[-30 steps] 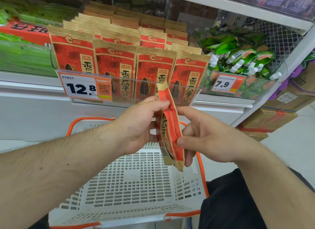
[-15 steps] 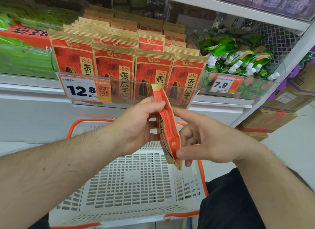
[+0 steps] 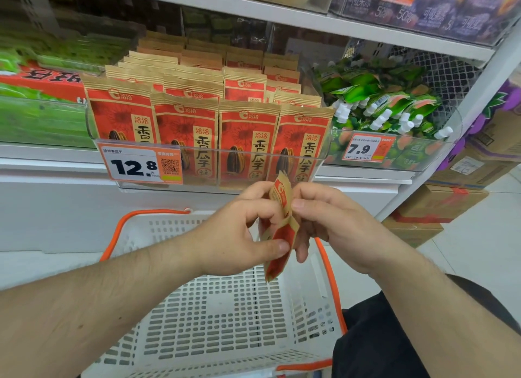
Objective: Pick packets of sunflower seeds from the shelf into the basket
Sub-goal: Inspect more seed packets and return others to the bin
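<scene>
The basket [image 3: 225, 315] sits nearest, white with orange handles, and nothing shows on the part of its floor in view. Above its far rim, both hands hold one sunflower seed packet [image 3: 280, 231] edge-on and upright. The left hand [image 3: 239, 231] pinches the lower part between thumb and curled fingers [image 3: 270, 208]; the right hand [image 3: 332, 222] pinches the upper edge, fingers curled round the far side.

Risk: the packet hangs over the basket's far-right area, close to the handle. Released from here, it may strike the rim and fall outside. The two-point pinch may also crease the packet.

Beyond, on the shelf [image 3: 56, 169], the remaining packets [image 3: 248, 141] stand in rows behind a clear rail. A hasty reach could topple the front row.
</scene>
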Motion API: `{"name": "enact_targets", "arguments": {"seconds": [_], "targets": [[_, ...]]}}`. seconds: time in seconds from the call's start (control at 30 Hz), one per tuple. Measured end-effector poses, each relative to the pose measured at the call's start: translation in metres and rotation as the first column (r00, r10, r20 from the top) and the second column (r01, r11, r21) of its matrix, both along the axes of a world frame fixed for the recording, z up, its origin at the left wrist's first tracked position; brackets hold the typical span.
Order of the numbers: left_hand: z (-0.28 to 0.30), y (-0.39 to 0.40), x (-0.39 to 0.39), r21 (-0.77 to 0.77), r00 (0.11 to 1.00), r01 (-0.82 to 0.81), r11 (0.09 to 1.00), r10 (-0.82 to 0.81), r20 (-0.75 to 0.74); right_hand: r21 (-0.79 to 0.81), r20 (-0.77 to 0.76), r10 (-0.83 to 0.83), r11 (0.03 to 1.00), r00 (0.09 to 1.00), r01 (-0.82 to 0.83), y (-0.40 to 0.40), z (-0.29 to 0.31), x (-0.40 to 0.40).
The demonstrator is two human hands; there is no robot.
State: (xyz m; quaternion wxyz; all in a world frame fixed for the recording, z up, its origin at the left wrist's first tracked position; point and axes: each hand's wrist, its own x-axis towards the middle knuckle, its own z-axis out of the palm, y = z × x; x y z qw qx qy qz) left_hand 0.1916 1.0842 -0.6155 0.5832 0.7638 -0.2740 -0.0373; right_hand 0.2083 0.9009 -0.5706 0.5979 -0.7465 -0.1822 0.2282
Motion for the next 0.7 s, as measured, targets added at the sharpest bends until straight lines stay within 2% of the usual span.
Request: {"name": "enact_targets", "arguments": {"seconds": [0.27, 0.53, 0.6, 0.7], "targets": [[-0.004, 0.0, 0.0, 0.063, 0.995, 0.04, 0.997, -0.046, 0.092, 0.003, 0.011, -0.037, 0.999, 0.999, 0.037, 0.0, -0.002, 0.001], [-0.002, -0.001, -0.002, 0.05, 0.996, 0.036, 0.998, -0.04, 0.079, -0.001, -0.018, -0.02, 1.0, 1.0, 0.02, 0.001, -0.002, 0.003], [-0.002, -0.003, -0.004, -0.036, 0.999, 0.03, 0.999, -0.031, -0.02, -0.048, -0.008, -0.036, 0.998, 0.999, 0.036, -0.001, -0.001, 0.003], [-0.001, -0.01, -0.01, -0.302, 0.941, -0.089, 0.949, -0.019, -0.337, -0.214, 0.037, -0.039, 0.976, 0.999, 0.046, -0.008, 0.006, 0.003]]}}
